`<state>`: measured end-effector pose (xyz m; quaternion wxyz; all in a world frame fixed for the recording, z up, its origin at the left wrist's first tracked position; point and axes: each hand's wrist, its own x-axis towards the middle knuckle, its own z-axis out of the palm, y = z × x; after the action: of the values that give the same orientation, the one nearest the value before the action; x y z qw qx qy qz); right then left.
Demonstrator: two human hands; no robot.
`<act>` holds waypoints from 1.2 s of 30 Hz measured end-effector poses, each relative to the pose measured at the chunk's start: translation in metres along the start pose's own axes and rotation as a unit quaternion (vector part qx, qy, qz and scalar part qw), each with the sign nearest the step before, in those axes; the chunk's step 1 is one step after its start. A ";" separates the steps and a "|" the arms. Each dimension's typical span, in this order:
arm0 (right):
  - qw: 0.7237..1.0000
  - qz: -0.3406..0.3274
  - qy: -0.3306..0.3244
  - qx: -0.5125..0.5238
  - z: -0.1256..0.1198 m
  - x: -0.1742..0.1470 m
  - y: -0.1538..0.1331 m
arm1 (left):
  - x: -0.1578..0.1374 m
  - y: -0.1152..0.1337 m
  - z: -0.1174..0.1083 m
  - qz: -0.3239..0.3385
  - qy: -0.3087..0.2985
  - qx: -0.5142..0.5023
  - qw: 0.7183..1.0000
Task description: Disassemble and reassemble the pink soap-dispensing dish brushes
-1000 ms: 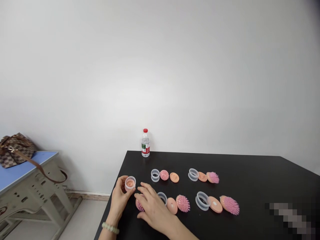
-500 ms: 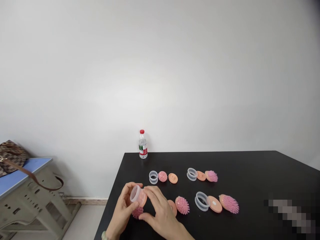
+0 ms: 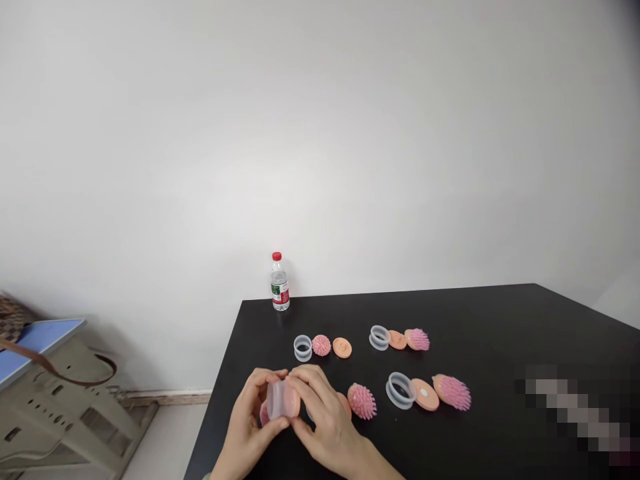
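My left hand (image 3: 253, 415) is closed around a translucent plastic ring (image 3: 275, 401) with a flared rim, held just above the table's near left part. A peach-coloured round disc (image 3: 293, 401) sits against the ring's right side. The fingers and thumb of my right hand (image 3: 323, 417) grip that disc from the right. Behind the ring, a pink bristled brush head (image 3: 264, 413) shows only in part. To the right of my right hand lies another pink bristled head (image 3: 363, 401), beside a peach disc (image 3: 345, 405) that the hand partly covers.
On the black table (image 3: 480, 333) lie more sets: a translucent ring (image 3: 401, 391), peach disc (image 3: 425, 395) and bristled head (image 3: 453, 392) at right, with two similar sets farther back. A water bottle (image 3: 281, 287) stands near the back left corner. A blue-topped desk (image 3: 40, 340) is at far left.
My right hand has closed in on the peach disc, its fingers and thumb now touching it. The ring has turned more sideways. The whole view has shifted slightly.
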<state>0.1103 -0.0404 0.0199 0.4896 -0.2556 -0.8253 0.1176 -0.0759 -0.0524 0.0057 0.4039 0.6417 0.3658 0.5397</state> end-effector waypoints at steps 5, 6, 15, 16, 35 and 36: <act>1.000 -0.002 -0.005 -0.004 -0.002 -0.001 0.000 | -0.002 0.000 0.001 -0.001 0.020 0.023 1.000; 1.000 0.005 -0.002 0.003 -0.002 -0.001 0.000 | -0.002 0.001 0.001 -0.003 0.024 0.021 0.999; 0.999 0.028 0.044 0.005 0.003 0.002 0.005 | 0.001 0.002 -0.003 0.007 0.042 0.044 0.998; 0.998 0.029 0.054 0.001 0.004 0.003 0.005 | 0.003 0.001 -0.004 0.021 0.030 0.058 0.998; 1.000 0.027 0.002 0.005 0.012 -0.003 -0.001 | 0.005 0.004 -0.007 -0.050 0.014 0.083 0.995; 0.999 0.028 0.011 0.012 0.011 -0.003 -0.001 | 0.005 0.004 -0.006 -0.053 0.029 0.087 0.994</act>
<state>0.1015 -0.0421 0.0131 0.4983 -0.2745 -0.8107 0.1381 -0.0812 -0.0485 0.0121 0.3637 0.6381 0.4564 0.5023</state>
